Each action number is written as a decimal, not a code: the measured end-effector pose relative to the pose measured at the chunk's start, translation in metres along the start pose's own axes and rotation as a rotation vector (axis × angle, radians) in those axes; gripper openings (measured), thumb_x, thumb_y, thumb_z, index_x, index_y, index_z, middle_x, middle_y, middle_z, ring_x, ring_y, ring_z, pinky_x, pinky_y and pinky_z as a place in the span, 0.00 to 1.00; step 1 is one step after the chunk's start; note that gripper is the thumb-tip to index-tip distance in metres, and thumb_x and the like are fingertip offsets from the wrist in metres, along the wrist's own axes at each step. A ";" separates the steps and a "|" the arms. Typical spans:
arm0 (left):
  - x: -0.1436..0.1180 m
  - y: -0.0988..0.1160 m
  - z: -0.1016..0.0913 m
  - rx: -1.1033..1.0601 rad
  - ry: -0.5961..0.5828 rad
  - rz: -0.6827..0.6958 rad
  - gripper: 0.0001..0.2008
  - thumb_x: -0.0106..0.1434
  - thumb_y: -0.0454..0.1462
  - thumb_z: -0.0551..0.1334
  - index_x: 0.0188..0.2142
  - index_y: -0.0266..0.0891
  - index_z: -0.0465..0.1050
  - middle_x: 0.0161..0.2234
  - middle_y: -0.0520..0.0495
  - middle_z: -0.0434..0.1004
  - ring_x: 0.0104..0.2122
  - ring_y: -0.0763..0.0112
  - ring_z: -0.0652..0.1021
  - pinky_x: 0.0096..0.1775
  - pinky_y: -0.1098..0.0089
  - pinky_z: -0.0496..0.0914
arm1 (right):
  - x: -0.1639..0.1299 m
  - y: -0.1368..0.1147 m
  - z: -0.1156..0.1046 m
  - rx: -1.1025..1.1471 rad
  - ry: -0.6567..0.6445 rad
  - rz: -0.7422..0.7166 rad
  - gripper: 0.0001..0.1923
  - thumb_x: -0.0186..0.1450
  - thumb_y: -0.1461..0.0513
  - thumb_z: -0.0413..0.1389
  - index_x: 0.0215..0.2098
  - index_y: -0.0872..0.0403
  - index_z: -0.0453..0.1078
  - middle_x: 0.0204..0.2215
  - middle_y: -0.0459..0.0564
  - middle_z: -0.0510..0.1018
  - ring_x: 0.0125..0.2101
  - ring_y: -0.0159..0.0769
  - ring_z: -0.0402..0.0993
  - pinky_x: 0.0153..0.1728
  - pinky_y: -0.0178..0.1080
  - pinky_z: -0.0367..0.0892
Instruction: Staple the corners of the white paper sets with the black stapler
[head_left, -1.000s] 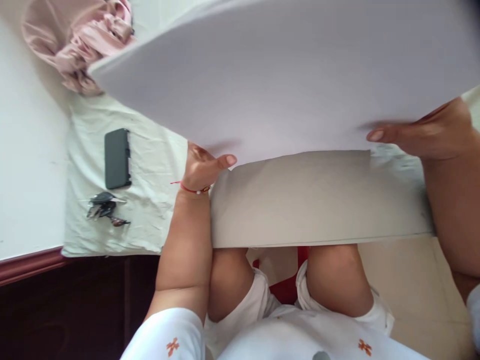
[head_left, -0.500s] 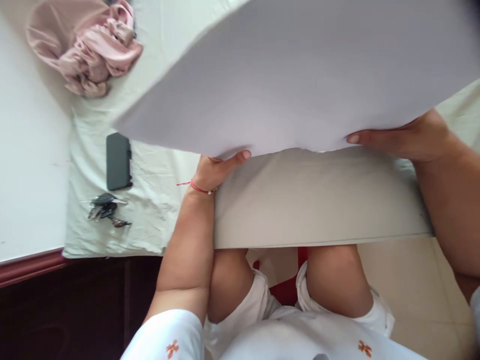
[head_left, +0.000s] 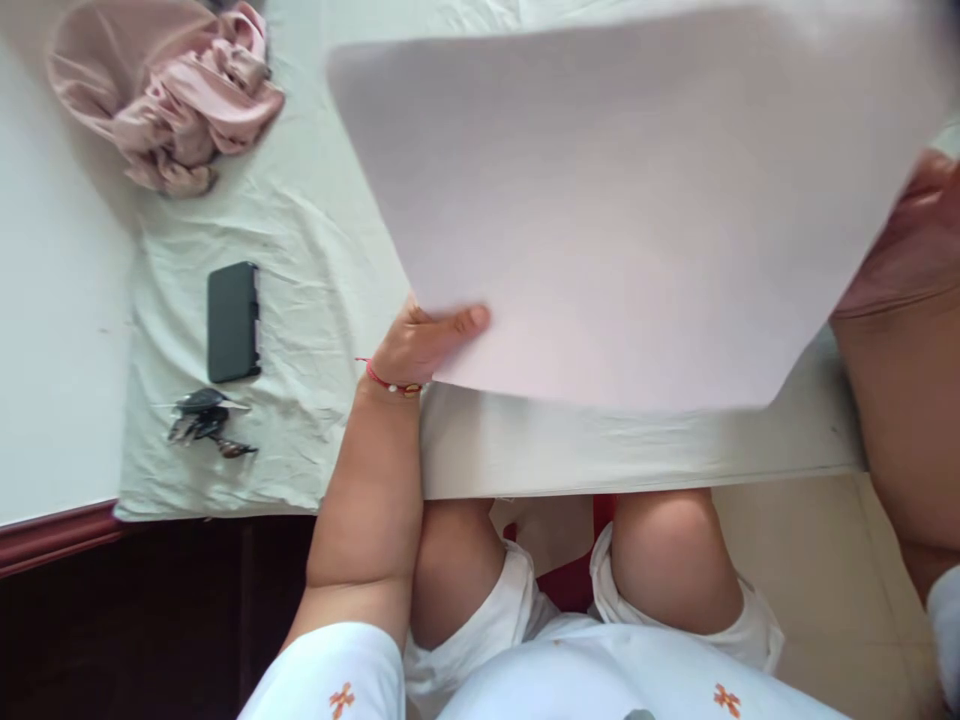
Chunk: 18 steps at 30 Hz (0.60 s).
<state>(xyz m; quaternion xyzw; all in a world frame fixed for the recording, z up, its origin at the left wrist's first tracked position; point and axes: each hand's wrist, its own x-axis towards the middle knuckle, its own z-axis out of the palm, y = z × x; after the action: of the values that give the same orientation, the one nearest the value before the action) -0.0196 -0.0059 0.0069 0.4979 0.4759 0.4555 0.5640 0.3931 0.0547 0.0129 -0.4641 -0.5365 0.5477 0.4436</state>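
A large white sheet of paper (head_left: 615, 220) is held up over the cloth-covered surface, its near edge tilted toward me. My left hand (head_left: 435, 335), with a red string bracelet (head_left: 394, 386) at the wrist, grips the sheet at its lower left. The thumb lies on top, and the other fingers are hidden underneath. At the far right, my right hand (head_left: 919, 225) is beside the sheet's right edge, partly cut off by the frame. Its fingers are blurred or hidden, so I cannot tell whether it grips the paper.
A pale green cloth (head_left: 315, 260) covers the surface. On its left lie a dark phone in a case (head_left: 233, 322), a bunch of keys (head_left: 206, 418) and a crumpled pink satin cloth (head_left: 180, 100). My knees are below the near edge, above a tiled floor (head_left: 810, 560).
The sheet's near edge has come down toward me, and its left corner has swung right. My right hand has shifted right and up, off the near edge. My left hand keeps its grip.
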 end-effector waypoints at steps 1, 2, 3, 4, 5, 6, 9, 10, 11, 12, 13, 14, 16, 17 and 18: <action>-0.001 0.004 -0.002 0.015 -0.122 -0.106 0.21 0.51 0.52 0.82 0.37 0.42 0.87 0.38 0.41 0.88 0.39 0.50 0.88 0.43 0.51 0.86 | 0.002 -0.003 -0.002 0.011 -0.039 0.062 0.52 0.58 0.23 0.46 0.61 0.49 0.70 0.46 0.51 0.78 0.48 0.30 0.79 0.47 0.38 0.79; -0.002 0.008 -0.003 0.047 -0.251 -0.204 0.22 0.48 0.52 0.83 0.36 0.41 0.88 0.37 0.39 0.88 0.37 0.49 0.88 0.39 0.52 0.86 | 0.005 -0.004 -0.002 -0.002 -0.110 0.147 0.57 0.55 0.20 0.47 0.63 0.50 0.70 0.44 0.53 0.78 0.42 0.29 0.79 0.42 0.37 0.77; -0.001 0.012 -0.004 0.087 -0.377 -0.280 0.22 0.46 0.51 0.84 0.34 0.40 0.88 0.36 0.38 0.88 0.35 0.47 0.88 0.36 0.53 0.86 | 0.007 -0.005 0.000 -0.018 -0.161 0.212 0.62 0.50 0.18 0.47 0.62 0.53 0.70 0.42 0.54 0.78 0.36 0.29 0.77 0.36 0.36 0.74; 0.000 0.015 -0.005 0.128 -0.480 -0.321 0.22 0.45 0.49 0.85 0.34 0.40 0.88 0.36 0.37 0.88 0.35 0.46 0.88 0.34 0.54 0.86 | 0.008 -0.005 0.004 -0.036 -0.241 0.274 0.66 0.47 0.17 0.49 0.62 0.57 0.70 0.41 0.57 0.78 0.34 0.30 0.76 0.33 0.35 0.72; 0.001 0.017 -0.005 0.166 -0.556 -0.321 0.21 0.47 0.48 0.84 0.36 0.40 0.88 0.36 0.37 0.88 0.35 0.47 0.88 0.33 0.57 0.85 | 0.009 -0.004 0.009 -0.046 -0.321 0.317 0.69 0.45 0.16 0.49 0.61 0.60 0.70 0.42 0.59 0.78 0.34 0.31 0.76 0.32 0.36 0.72; 0.002 0.019 -0.004 0.202 -0.610 -0.289 0.19 0.50 0.47 0.83 0.37 0.41 0.88 0.37 0.38 0.89 0.35 0.49 0.88 0.32 0.59 0.85 | 0.007 -0.003 0.014 -0.056 -0.398 0.341 0.69 0.45 0.17 0.49 0.62 0.61 0.70 0.43 0.60 0.78 0.35 0.32 0.77 0.32 0.37 0.73; 0.003 0.020 0.002 0.324 -0.694 -0.154 0.11 0.60 0.45 0.78 0.39 0.43 0.88 0.36 0.41 0.89 0.32 0.56 0.87 0.30 0.66 0.82 | -0.002 -0.003 0.027 -0.137 -0.612 0.315 0.62 0.53 0.21 0.51 0.62 0.60 0.72 0.46 0.60 0.78 0.37 0.30 0.79 0.36 0.35 0.76; 0.003 0.019 0.004 0.364 -0.695 -0.122 0.11 0.60 0.46 0.77 0.38 0.43 0.88 0.35 0.43 0.89 0.31 0.57 0.87 0.29 0.68 0.81 | -0.006 -0.004 0.030 -0.186 -0.675 0.288 0.58 0.56 0.23 0.52 0.61 0.60 0.73 0.46 0.59 0.78 0.37 0.28 0.78 0.36 0.33 0.76; 0.003 0.019 0.006 0.398 -0.689 -0.100 0.12 0.59 0.47 0.77 0.36 0.43 0.87 0.34 0.44 0.88 0.30 0.58 0.86 0.28 0.69 0.80 | -0.009 -0.006 0.032 -0.233 -0.735 0.261 0.55 0.58 0.26 0.52 0.60 0.61 0.74 0.45 0.58 0.78 0.37 0.26 0.78 0.36 0.30 0.75; 0.003 0.018 0.008 0.425 -0.685 -0.085 0.13 0.58 0.48 0.78 0.35 0.43 0.87 0.32 0.45 0.87 0.29 0.59 0.86 0.27 0.69 0.79 | -0.012 -0.008 0.034 -0.289 -0.768 0.240 0.51 0.60 0.28 0.54 0.59 0.61 0.74 0.44 0.56 0.78 0.37 0.23 0.77 0.35 0.27 0.74; 0.003 0.017 0.009 0.448 -0.692 -0.077 0.13 0.59 0.48 0.77 0.34 0.43 0.87 0.31 0.46 0.87 0.28 0.60 0.85 0.27 0.69 0.78 | -0.013 -0.009 0.035 -0.351 -0.775 0.220 0.48 0.61 0.31 0.56 0.57 0.62 0.75 0.41 0.54 0.78 0.35 0.21 0.76 0.34 0.24 0.72; 0.003 0.017 0.010 0.470 -0.713 -0.077 0.12 0.60 0.48 0.76 0.35 0.43 0.87 0.31 0.46 0.87 0.27 0.61 0.85 0.26 0.70 0.78 | -0.013 -0.010 0.037 -0.412 -0.748 0.199 0.45 0.61 0.33 0.57 0.54 0.63 0.76 0.38 0.52 0.78 0.33 0.18 0.74 0.31 0.22 0.68; 0.002 0.018 0.010 0.503 -0.761 -0.113 0.12 0.65 0.48 0.73 0.37 0.42 0.87 0.31 0.47 0.87 0.27 0.62 0.84 0.26 0.71 0.77 | -0.012 -0.011 0.040 -0.521 -0.634 0.182 0.40 0.61 0.35 0.59 0.47 0.65 0.77 0.31 0.49 0.75 0.28 0.13 0.67 0.26 0.19 0.61; 0.002 0.020 0.010 0.509 -0.760 -0.155 0.12 0.67 0.48 0.71 0.38 0.42 0.86 0.31 0.47 0.87 0.28 0.63 0.84 0.27 0.71 0.77 | -0.011 -0.011 0.042 -0.553 -0.573 0.194 0.41 0.61 0.35 0.59 0.44 0.66 0.76 0.29 0.49 0.74 0.26 0.11 0.65 0.25 0.19 0.58; 0.001 0.022 0.010 0.500 -0.732 -0.205 0.13 0.67 0.48 0.70 0.38 0.41 0.86 0.32 0.47 0.88 0.29 0.63 0.85 0.28 0.71 0.78 | -0.011 -0.012 0.044 -0.564 -0.526 0.228 0.42 0.61 0.33 0.58 0.42 0.67 0.75 0.29 0.49 0.73 0.25 0.11 0.65 0.24 0.19 0.58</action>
<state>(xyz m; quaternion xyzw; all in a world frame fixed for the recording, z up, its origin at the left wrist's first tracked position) -0.0103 -0.0044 0.0293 0.6973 0.3876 0.0624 0.5997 0.3513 0.0367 0.0250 -0.4683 -0.7061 0.5246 0.0829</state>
